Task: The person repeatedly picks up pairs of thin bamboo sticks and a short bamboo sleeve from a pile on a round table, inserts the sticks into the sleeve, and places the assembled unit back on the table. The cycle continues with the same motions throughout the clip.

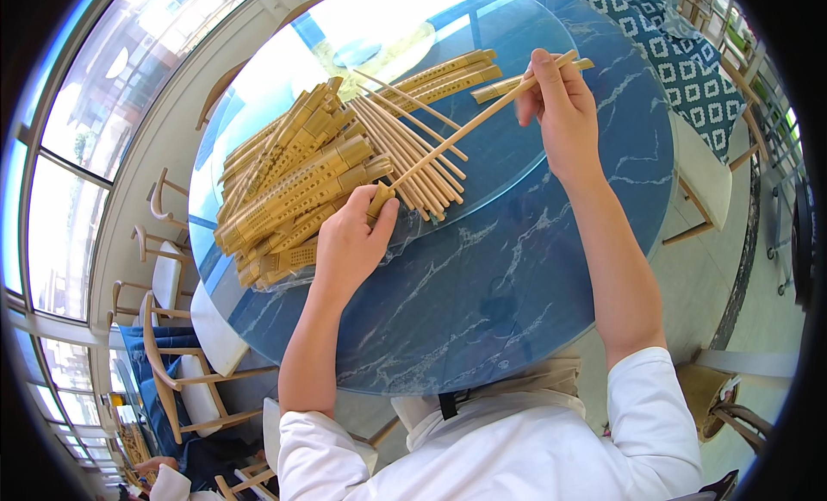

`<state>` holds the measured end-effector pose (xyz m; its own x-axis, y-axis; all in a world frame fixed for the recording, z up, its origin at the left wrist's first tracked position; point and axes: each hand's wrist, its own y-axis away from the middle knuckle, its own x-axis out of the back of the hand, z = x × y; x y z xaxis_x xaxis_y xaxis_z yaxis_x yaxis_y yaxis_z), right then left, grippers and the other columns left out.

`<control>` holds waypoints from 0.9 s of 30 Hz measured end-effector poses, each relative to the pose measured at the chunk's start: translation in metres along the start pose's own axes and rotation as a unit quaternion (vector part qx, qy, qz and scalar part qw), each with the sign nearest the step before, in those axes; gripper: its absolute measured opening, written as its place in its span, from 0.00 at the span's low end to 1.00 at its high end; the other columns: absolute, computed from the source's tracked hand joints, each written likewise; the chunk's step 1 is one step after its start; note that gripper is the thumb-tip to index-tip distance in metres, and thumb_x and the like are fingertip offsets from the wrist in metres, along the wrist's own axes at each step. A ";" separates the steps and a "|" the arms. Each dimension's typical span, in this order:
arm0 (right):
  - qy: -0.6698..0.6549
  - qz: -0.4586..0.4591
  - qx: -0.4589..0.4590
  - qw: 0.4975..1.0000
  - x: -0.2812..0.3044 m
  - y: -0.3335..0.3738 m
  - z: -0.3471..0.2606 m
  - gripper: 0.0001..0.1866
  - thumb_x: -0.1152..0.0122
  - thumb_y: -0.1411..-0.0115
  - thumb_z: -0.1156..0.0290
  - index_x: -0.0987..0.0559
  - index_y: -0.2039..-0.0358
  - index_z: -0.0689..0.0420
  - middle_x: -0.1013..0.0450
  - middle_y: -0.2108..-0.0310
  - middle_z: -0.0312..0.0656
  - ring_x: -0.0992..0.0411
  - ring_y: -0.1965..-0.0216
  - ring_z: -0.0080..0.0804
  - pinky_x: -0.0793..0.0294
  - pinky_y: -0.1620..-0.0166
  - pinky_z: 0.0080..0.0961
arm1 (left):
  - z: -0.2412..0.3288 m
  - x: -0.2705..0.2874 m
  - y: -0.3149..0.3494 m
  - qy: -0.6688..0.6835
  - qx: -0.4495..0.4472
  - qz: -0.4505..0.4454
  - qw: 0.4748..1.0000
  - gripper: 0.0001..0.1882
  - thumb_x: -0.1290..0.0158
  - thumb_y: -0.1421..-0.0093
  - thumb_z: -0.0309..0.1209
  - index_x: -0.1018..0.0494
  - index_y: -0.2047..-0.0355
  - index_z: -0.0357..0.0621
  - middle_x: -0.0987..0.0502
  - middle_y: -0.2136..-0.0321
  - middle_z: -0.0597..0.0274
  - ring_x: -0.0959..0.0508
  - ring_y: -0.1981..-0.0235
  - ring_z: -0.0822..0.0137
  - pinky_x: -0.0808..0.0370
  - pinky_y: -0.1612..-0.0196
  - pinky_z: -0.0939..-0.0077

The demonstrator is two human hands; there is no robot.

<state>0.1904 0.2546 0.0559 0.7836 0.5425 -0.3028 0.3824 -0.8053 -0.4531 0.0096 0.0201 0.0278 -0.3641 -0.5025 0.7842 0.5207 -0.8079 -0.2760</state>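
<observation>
My left hand (346, 247) is closed on a gold patterned paper chopstick sleeve (380, 199), with its open end toward the right. My right hand (564, 113) pinches wooden chopsticks (469, 130) near their upper end. They slant down to the left, and their lower ends meet the sleeve's mouth; I cannot tell how far inside they are. A fan of loose chopsticks (409, 156) lies between my hands. Left of it is a heap of gold sleeves (293, 174). Behind my right hand lies another gold sleeve (500, 89), partly hidden.
The round blue marble-look table (517, 277) carries a glass turntable (508, 169). More gold sleeves (448, 77) lie at its far side. Clear plastic wrap (413, 234) sits under the heap. Wooden chairs (168, 281) stand left, and a patterned cloth (689, 79) hangs at far right.
</observation>
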 end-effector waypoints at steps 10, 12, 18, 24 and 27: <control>-0.006 -0.006 -0.003 1.000 0.001 0.000 0.002 0.16 0.46 0.21 0.57 0.24 0.64 0.55 0.32 0.79 0.33 0.33 0.77 0.19 0.31 0.71 0.19 | -0.001 0.000 0.000 -0.015 -0.021 -0.002 1.000 0.18 0.38 0.32 0.40 0.22 0.50 0.40 0.18 0.75 0.50 0.20 0.79 0.57 0.22 0.70 0.64; -0.008 -0.006 -0.004 1.000 0.001 0.000 0.003 0.16 0.46 0.21 0.57 0.24 0.64 0.55 0.32 0.79 0.33 0.33 0.77 0.19 0.32 0.71 0.20 | -0.002 0.000 0.000 -0.015 -0.024 -0.001 1.000 0.18 0.38 0.32 0.40 0.22 0.50 0.40 0.18 0.75 0.50 0.20 0.79 0.57 0.22 0.70 0.64; 0.002 0.002 -0.009 1.000 -0.001 0.000 0.003 0.16 0.45 0.22 0.57 0.23 0.63 0.54 0.32 0.78 0.32 0.33 0.77 0.18 0.32 0.71 0.19 | 0.002 0.001 0.000 -0.015 -0.009 -0.011 1.000 0.18 0.38 0.31 0.41 0.22 0.51 0.40 0.18 0.74 0.51 0.21 0.78 0.59 0.23 0.69 0.67; 0.004 0.007 0.000 1.000 -0.001 -0.001 0.005 0.19 0.43 0.23 0.52 0.23 0.65 0.55 0.31 0.81 0.31 0.34 0.79 0.15 0.33 0.74 0.17 | 0.002 0.002 0.000 -0.012 0.001 -0.015 1.000 0.18 0.38 0.31 0.42 0.22 0.52 0.40 0.18 0.72 0.51 0.21 0.77 0.60 0.23 0.68 0.68; 0.001 0.009 -0.002 1.000 -0.002 -0.001 0.006 0.19 0.43 0.23 0.53 0.23 0.65 0.55 0.31 0.81 0.31 0.34 0.79 0.15 0.33 0.73 0.18 | 0.003 0.002 0.001 -0.011 0.001 -0.016 1.000 0.18 0.38 0.31 0.42 0.22 0.52 0.40 0.18 0.72 0.51 0.21 0.77 0.60 0.23 0.68 0.68</control>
<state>0.1861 0.2556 0.0517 0.7912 0.5278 -0.3089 0.3706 -0.8156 -0.4444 0.0118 0.0196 0.0312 -0.3631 -0.4693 0.8049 0.5100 -0.8231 -0.2498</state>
